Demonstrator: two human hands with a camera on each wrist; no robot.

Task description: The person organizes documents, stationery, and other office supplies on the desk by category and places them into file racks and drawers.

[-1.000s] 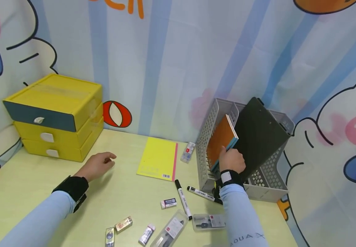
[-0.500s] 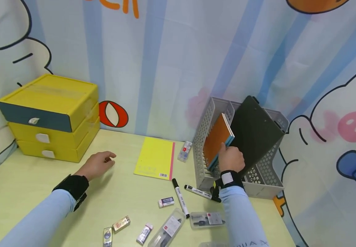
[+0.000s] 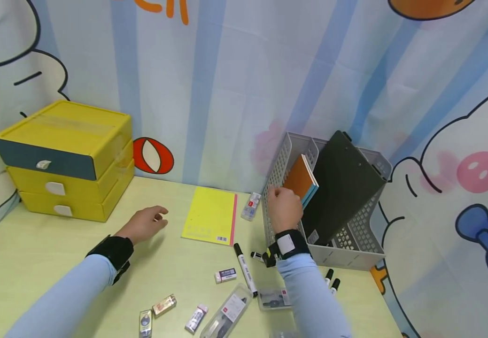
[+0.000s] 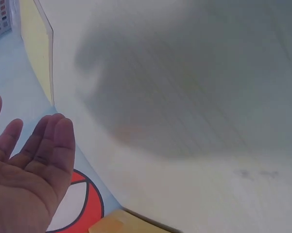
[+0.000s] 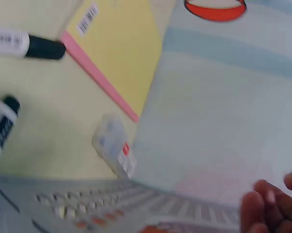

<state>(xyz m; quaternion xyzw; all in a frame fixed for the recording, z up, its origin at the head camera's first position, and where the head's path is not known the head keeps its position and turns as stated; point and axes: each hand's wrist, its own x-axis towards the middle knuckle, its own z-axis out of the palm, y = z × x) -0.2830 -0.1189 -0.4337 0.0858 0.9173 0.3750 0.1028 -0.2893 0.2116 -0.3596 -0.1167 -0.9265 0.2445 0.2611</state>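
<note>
Fingers (image 4: 64,136) of the left hand (image 3: 142,224) are slack and gently bent, gripping nothing; the hand hangs above the table (image 3: 176,267), between the yellow drawer unit (image 3: 110,159) and the yellow notebook (image 3: 209,213), apart from both. The right hand (image 3: 285,210) is loosely curled and likewise unoccupied: in the right wrist view, a gap separates its visible fingertips (image 5: 253,208). It overlaps the left wall of the grey rack (image 3: 345,257); whether it touches that wall cannot be told. The orange-covered notebook (image 3: 298,177) stands tilted in the rack's left compartment, just beyond the right hand, with blue edges showing along its right side. The dark clipboard (image 3: 338,192) leans to its right. The small clear case (image 3: 251,206) lies between the yellow notebook and the rack; a black-capped marker (image 3: 246,271) lies nearer the camera.
</note>
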